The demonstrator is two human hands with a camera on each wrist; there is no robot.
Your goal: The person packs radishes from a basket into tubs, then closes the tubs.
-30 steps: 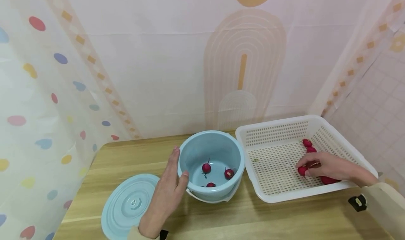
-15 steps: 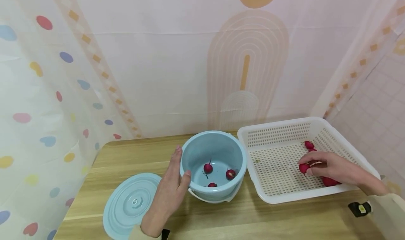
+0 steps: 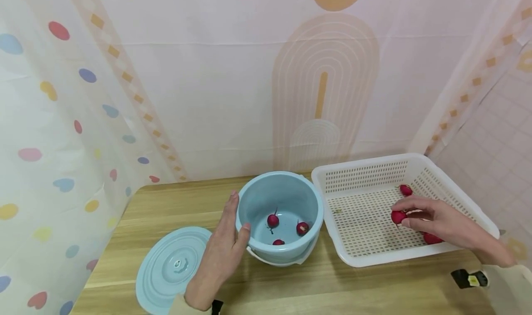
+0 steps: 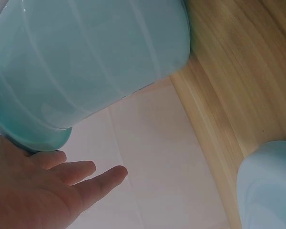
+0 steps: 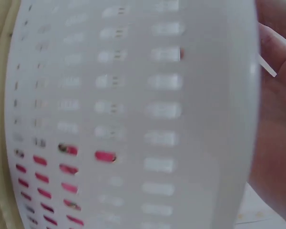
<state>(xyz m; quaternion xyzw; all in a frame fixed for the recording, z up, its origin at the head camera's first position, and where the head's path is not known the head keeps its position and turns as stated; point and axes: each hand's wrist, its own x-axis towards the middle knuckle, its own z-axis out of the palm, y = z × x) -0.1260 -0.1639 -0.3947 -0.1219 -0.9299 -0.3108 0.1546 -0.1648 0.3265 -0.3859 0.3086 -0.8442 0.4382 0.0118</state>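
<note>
My right hand [image 3: 436, 220] pinches a red radish [image 3: 398, 216] between thumb and fingers, over the floor of the white perforated basket [image 3: 353, 227]. Other radishes lie at the basket's right side, one [image 3: 406, 190] behind the hand and another [image 3: 432, 238] partly covered by it. With fingers straight, my left hand [image 3: 220, 255] rests against the left rim of a light blue bucket [image 3: 278, 190]. Three radishes sit inside the bucket, one [image 3: 273, 221] with its thin root pointing up. From the right wrist, the basket wall [image 5: 205, 119] hides the held radish.
A round light blue lid [image 3: 174, 266] lies on the wooden table [image 3: 332, 287], left of the bucket and partly behind my left forearm. The bucket's handle [image 3: 274, 263] hangs down in front. A patterned curtain [image 3: 208, 98] stands behind the table.
The pinched radish has risen slightly with my right hand. My left hand stays at the bucket's rim. The head view has shifted a little.
</note>
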